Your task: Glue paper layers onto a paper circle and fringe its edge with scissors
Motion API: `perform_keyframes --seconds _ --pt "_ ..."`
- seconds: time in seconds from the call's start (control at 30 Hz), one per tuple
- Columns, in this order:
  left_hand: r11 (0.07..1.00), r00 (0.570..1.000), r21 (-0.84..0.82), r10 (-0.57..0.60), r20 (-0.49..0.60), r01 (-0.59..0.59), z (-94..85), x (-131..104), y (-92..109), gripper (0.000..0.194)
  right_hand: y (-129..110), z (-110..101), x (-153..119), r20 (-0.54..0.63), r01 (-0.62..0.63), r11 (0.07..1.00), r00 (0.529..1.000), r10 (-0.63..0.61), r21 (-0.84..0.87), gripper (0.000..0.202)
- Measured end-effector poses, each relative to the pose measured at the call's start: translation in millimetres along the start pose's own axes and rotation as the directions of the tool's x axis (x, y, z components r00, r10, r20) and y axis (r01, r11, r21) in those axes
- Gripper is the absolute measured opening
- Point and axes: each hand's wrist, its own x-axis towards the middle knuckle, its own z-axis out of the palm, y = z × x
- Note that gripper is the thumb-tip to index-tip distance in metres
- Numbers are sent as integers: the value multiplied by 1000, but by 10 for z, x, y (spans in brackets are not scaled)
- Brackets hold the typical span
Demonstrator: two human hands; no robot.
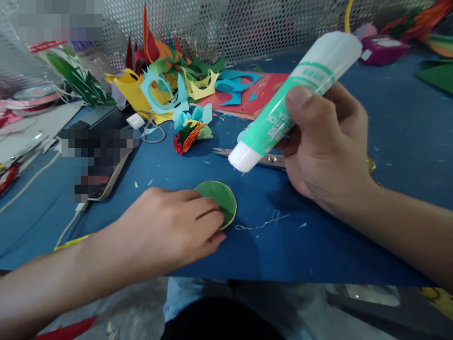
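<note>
My right hand is wrapped round a large green-and-white glue stick, held tilted above the table with its white lower end pointing down to the left. Close to the table, my left hand has its curled fingers on a round piece of green paper with a thin yellowish edge. Its fingertips are partly hidden. Behind the glue stick lies a pair of scissors, whose handles my right hand covers. A thin twisted thread rests to the right of the green circle.
Coloured paper offcuts pile up at the back, near a perforated metal panel. A small folded paper flower sits ahead. At left lie a phone on a cable and red-handled scissors. A purple tape dispenser stands back right.
</note>
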Motion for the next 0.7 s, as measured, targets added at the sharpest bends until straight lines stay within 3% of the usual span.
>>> perform_keyframes --seconds 0.2,0.3,0.43,0.6,0.7 --pt "961 992 -253 -87 94 109 27 14 -114 12 -5 -7 -7 16 17 999 1000 -16 -38 15" --pt "952 993 -285 -88 79 107 30 4 -93 13 -14 7 0 5 11 998 1000 -11 57 15" --pt "931 986 -326 -145 79 163 57 8 -40 15 -23 32 -4 3 3 999 1000 -3 49 15" --pt "843 952 -442 -261 163 307 52 52 -30 11 -39 33 -75 70 190 980 980 -186 -65 11" --pt "812 937 -470 -285 201 347 30 77 -68 9 -105 -5 -146 153 194 968 974 -170 -158 12"
